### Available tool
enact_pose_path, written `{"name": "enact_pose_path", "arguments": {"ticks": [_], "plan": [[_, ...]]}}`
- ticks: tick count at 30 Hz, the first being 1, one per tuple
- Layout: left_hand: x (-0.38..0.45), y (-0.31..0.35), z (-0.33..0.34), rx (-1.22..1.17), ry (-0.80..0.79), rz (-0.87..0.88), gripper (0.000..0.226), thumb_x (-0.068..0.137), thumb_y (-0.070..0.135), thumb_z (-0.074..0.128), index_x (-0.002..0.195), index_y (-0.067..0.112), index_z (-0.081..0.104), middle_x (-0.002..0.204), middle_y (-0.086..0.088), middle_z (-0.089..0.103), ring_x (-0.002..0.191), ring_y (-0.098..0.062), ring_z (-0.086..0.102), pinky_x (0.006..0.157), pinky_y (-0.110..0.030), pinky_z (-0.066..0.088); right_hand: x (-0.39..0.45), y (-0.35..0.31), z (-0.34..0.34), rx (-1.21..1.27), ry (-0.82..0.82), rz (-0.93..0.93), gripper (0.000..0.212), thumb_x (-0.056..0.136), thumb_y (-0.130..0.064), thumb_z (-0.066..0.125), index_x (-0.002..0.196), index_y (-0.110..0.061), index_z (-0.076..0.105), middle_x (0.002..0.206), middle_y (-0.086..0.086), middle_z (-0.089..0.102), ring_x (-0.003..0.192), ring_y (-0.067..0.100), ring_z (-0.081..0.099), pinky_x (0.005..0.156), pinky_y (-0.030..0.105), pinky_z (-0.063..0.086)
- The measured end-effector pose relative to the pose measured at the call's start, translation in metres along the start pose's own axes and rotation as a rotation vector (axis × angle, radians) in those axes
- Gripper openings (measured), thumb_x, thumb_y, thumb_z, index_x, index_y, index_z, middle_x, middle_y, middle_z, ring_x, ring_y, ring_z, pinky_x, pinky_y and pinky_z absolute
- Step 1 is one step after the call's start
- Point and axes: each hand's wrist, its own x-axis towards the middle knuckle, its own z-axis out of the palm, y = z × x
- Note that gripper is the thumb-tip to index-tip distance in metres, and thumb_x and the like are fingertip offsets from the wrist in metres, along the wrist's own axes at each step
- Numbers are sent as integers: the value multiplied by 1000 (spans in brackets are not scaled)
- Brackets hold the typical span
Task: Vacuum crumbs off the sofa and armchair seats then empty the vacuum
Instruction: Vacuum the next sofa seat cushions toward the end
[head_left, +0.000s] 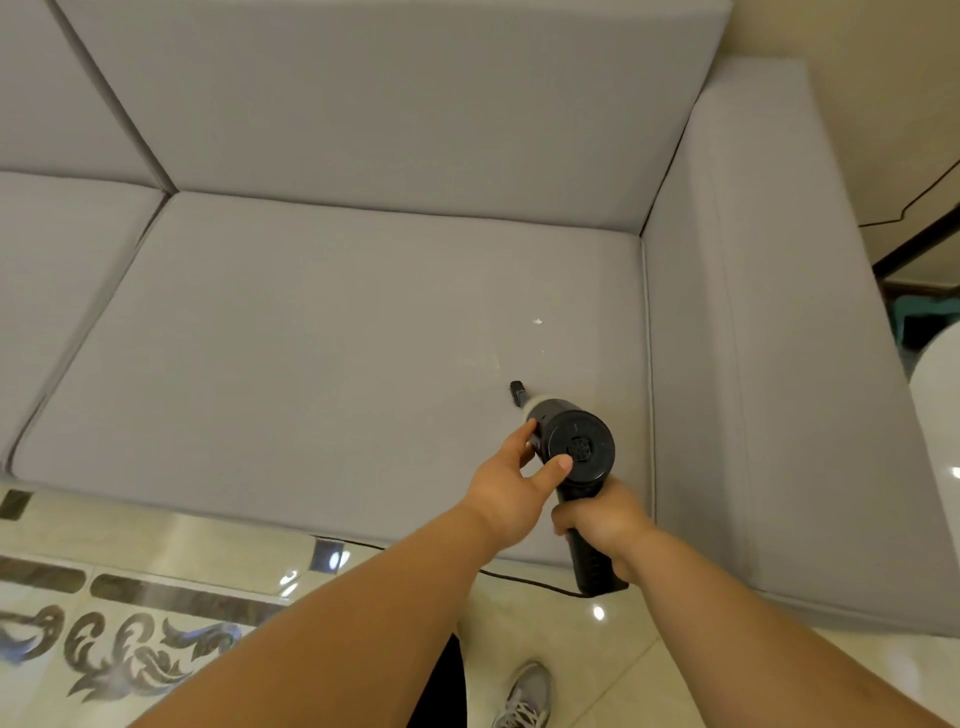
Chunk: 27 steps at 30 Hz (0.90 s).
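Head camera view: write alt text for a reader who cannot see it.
A person aims a black handheld vacuum at a grey sofa seat cushion; the right hand grips its handle, the left hand steadies its body. The nozzle points toward a white crumb near the armrest.

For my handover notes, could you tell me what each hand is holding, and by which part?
The right hand grips the handheld vacuum by its black handle; the left hand holds its round motor body, thumb on the rear cap.
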Motion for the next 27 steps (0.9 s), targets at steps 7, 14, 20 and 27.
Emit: {"name": "enact_pose_path", "arguments": {"ticks": [7,14,20,27], "plan": [[-18,0,11,-32,13,20,69,88,42,61,148,33,26,144,4,45,125,-23,51,105,-41,41,-19,10,-7,-15,21,-32,35,65,2,71,95,-12,62,84,14,64,79,32,62,70,39,54],[-47,-21,4,-46,101,15,71,84,44,66,145,32,32,139,2,51,127,-15,48,106,-39,41,-37,18,4,-70,-80,-52,34,65,0,71,96,-12,61,81,10,64,75,26,60,64,33,49],[-53,-37,12,-53,82,-12,71,85,43,65,146,34,31,140,1,49,125,-19,51,106,-41,41,-37,34,10,-92,-78,-30,37,66,0,72,97,-15,61,86,9,65,79,26,61,61,30,47],[-42,-19,29,-87,13,22,69,88,39,63,147,33,28,144,3,45,126,-22,50,108,-41,38,-34,38,-7,-28,36,-44,38,64,-1,71,99,-15,62,86,12,65,80,31,62,71,39,52]]}}
